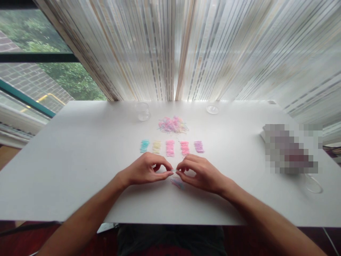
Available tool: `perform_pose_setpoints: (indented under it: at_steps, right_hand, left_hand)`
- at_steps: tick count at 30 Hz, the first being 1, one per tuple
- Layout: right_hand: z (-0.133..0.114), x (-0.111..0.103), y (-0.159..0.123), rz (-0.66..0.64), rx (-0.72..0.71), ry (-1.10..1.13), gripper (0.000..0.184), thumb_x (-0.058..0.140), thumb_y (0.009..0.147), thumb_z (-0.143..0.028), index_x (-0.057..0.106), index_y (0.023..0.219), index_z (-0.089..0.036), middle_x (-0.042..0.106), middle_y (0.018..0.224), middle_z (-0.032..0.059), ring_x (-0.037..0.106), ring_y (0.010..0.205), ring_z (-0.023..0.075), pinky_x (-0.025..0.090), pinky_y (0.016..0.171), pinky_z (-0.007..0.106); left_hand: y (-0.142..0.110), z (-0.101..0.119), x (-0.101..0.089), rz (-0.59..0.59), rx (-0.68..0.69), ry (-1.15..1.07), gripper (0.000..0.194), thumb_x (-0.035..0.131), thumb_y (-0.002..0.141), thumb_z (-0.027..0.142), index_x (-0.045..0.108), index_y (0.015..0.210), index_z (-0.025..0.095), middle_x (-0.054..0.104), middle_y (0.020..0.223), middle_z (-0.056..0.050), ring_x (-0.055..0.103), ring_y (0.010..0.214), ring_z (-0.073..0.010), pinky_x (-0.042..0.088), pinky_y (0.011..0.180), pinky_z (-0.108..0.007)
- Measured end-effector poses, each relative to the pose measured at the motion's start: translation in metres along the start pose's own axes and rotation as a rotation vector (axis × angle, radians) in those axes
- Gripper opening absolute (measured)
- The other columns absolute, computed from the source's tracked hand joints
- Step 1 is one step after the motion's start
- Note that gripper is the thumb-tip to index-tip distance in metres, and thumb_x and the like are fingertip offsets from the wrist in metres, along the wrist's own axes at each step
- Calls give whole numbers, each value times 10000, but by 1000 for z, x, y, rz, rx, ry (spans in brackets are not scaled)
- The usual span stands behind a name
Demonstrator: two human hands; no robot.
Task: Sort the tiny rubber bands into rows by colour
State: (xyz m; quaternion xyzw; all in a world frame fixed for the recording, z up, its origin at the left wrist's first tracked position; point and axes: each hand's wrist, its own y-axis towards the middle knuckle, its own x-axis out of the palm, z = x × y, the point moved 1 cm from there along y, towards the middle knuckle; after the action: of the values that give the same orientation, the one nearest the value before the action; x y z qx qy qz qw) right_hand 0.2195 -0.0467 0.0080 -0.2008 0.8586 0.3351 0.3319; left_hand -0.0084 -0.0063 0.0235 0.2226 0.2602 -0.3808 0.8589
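My left hand [149,169] and my right hand [201,173] meet fingertip to fingertip above the table. Each pinches thumb against forefinger on a thin, pale strand [174,171], too small to identify surely. Below them lies a little bunch of bluish and purple strands [177,183], partly covered by the right hand. Beyond the hands runs a row of sorted bundles: teal [144,146], pale yellow [156,146], pink [170,148], brighter pink [184,147] and purple [199,146]. Behind that row sits a loose mixed heap of pastel strands [173,124].
On the white table [66,163], a clear round container [144,114] stands at the back, with a clear round disc [212,109] farther right. A blurred-out object [289,151] with a white loop [315,185] lies at the right. Striped curtains [160,49] hang along the back edge.
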Motion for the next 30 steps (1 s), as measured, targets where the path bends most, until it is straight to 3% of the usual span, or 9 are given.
perform_pose_setpoints:
  at_steps: [11, 22, 30]
  right_hand:
    - [0, 0, 1, 43, -4, -30, 88, 575, 955, -191, 652, 915, -204, 661, 772, 32, 583, 693, 152, 439, 619, 259]
    - [4, 1, 0, 80, 28, -61, 94, 571, 950, -183, 655, 914, -205, 645, 759, 23, 576, 688, 150, 450, 634, 260]
    - [5, 2, 0, 82, 35, -62, 92, 576, 958, -193, 660, 921, -205, 640, 749, 19, 576, 680, 148, 453, 635, 258]
  left_hand:
    - [1, -5, -1, 54, 70, 5, 113, 671, 912, 215, 771, 914, 164, 734, 771, -52, 574, 614, -97, 433, 533, -196]
    - [2, -7, -1, 111, 80, 44, 144, 667, 920, 233, 765, 990, 153, 733, 805, -59, 491, 554, -79, 437, 527, -202]
    - [2, -9, 1, 160, 95, 57, 133, 647, 937, 220, 766, 961, 165, 728, 819, -67, 537, 611, -95, 423, 505, -194]
